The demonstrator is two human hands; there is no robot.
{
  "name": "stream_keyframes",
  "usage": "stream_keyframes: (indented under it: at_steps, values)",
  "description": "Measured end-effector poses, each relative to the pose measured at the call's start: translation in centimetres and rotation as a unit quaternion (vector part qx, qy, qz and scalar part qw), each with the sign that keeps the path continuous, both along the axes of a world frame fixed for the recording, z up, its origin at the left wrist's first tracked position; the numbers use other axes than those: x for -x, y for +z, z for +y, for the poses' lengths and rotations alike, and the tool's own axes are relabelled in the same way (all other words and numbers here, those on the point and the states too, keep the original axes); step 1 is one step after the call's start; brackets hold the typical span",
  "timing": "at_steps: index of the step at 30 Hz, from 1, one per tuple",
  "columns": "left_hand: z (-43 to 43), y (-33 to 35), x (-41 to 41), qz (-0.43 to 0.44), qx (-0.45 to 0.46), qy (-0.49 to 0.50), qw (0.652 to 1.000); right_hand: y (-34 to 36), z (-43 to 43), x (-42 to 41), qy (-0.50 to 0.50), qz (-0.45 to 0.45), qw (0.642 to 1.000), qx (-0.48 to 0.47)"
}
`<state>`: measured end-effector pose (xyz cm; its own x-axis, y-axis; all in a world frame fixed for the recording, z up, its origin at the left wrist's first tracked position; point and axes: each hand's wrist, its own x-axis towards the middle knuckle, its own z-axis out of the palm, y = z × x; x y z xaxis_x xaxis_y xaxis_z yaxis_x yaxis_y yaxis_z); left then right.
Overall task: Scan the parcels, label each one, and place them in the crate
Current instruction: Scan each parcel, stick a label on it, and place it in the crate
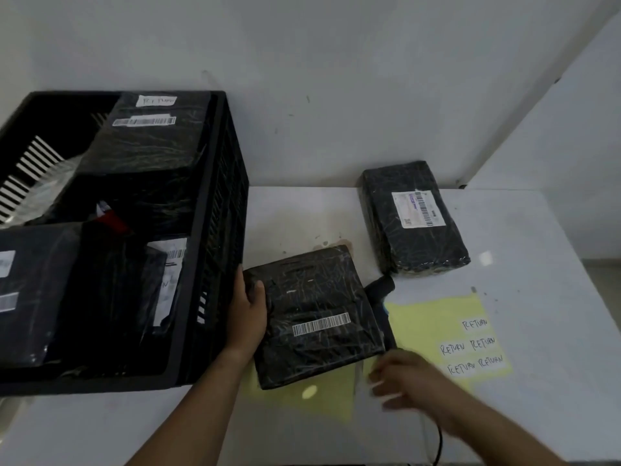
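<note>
We are at a parcel returns station, seemingly a stockroom corner. A black crate (220,203) at the left holds wrapped parcels (148,146) with barcode strips, and another parcel (312,317) lies on the plain white table (544,297). A yellow sheet (426,327) at the near right carries handwritten RETURN labels (470,346). Bare white walls (336,79) meet at the far right.

One view, from the head: the camera sits above the near edge of the table (554,331), tilted forward and down, facing the wall (336,79). It's close. The left hand (247,317) holds the parcel (312,297) near centre, the right hand (413,381) is blurred below, and the wide lens bows the crate (218,213) at left.
</note>
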<state>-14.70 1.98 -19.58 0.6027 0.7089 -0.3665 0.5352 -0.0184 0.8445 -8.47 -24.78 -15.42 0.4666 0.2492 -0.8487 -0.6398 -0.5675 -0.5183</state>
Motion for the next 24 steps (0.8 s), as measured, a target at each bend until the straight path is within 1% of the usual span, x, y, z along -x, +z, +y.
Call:
stream_keyframes:
  at_steps: [3,5,7,9,13,16,18,20,22,24]
  values:
    - [-0.3,0.0,0.9,-0.012,0.017,0.005,1.0,-2.1,-1.9,-4.4,0.001,-0.166,0.984,0.07]
    - [-0.9,-0.1,1.7,-0.012,0.018,-0.004,1.0,-4.6,-1.9,-6.2,0.06,-0.255,0.958,0.114]
    - [-1.6,-0.1,2.8,-0.01,0.016,-0.017,1.0,-6.7,-1.1,-7.1,0.145,-0.3,0.932,0.143]
    - [-2.1,-0.2,3.8,-0.003,0.016,-0.03,0.999,-8.3,-0.4,-7.8,0.178,-0.314,0.919,0.157]
    - [-2.7,-0.2,4.9,0.012,0.022,-0.065,0.998,-9.6,0.8,-8.4,0.175,-0.322,0.916,0.165]
    - [-2.7,-0.1,4.8,0.018,0.022,-0.076,0.997,-9.5,1.4,-8.3,0.159,-0.292,0.93,0.158]
    - [-2.7,-0.1,4.7,0.022,0.023,-0.074,0.997,-9.4,1.3,-8.2,0.177,-0.248,0.942,0.142]
    - [-2.6,-0.1,4.6,0.018,0.022,-0.071,0.997,-9.5,1.2,-7.8,0.212,-0.22,0.942,0.138]
    - [-2.4,-0.1,4.5,0.016,0.022,-0.069,0.997,-9.8,1.1,-7.3,0.233,-0.238,0.931,0.15]
    - [-2.3,0.0,4.2,0.017,0.033,-0.067,0.997,-9.6,1.0,-6.8,0.224,-0.261,0.926,0.155]
